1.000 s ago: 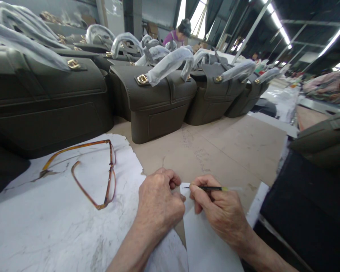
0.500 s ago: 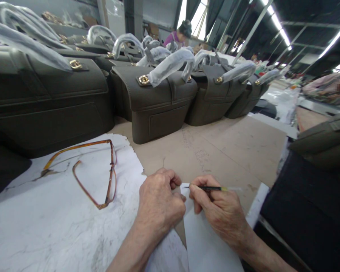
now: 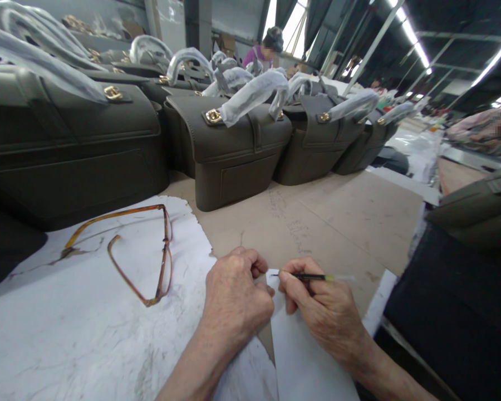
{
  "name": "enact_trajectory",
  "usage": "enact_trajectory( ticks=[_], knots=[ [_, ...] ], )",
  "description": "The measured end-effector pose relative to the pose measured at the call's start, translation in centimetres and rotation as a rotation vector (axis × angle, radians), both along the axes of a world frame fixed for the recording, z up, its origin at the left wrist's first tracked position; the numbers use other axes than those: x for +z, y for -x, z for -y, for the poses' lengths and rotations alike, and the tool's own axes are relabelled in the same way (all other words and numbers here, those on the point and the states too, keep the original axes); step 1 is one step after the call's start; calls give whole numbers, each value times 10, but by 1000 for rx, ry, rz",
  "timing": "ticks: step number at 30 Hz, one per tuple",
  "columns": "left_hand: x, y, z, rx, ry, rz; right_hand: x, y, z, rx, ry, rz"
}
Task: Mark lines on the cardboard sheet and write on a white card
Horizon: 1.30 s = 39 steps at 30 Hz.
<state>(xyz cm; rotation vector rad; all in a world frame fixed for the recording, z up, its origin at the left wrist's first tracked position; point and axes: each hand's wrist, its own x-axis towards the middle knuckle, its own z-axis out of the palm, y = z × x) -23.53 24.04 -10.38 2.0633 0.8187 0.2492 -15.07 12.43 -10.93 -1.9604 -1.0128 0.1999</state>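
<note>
My right hand (image 3: 329, 312) pinches a thin dark pen (image 3: 309, 277) with a see-through yellowish tail, its fine point directed left over the top of a white paper sheet (image 3: 300, 362). The heel of that hand rests above the sheet. Left of the paper's upper corner, my left hand (image 3: 237, 295) is closed, fingers curled under and thumb towards the sheet's edge. Whatever it may grip is hidden. Tortoiseshell eyeglasses (image 3: 166, 250) lie with their arms unfolded on a larger, smudged white sheet (image 3: 67, 334), left of my left hand.
Dark olive handbags (image 3: 242, 150) with wrapped handles and gold fittings line the back of the brown board (image 3: 338, 217). A big handbag (image 3: 75, 145) stands close at left. At right are dark cloth (image 3: 455, 312) and another olive bag (image 3: 484, 206). A person in purple (image 3: 254, 54) is farther back.
</note>
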Motion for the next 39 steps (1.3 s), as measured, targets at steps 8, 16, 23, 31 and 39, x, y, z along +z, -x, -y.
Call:
enact_trajectory(
  ticks=[8,16,23,31,39],
  knots=[
    [-1,-1,-2,6,-1,-11,0,0,0,6,1,4],
    [0,0,0,12,-1,-12,-2,-1,-1,-3,2,29],
    [2,0,0,10,1,-26,-5,-1,1,10,-7,31],
    [-2,0,-1,7,2,-6,-2,-1,1,14,4,35],
    [-2,0,-1,9,8,1,-5,-3,3,40,16,12]
  ],
)
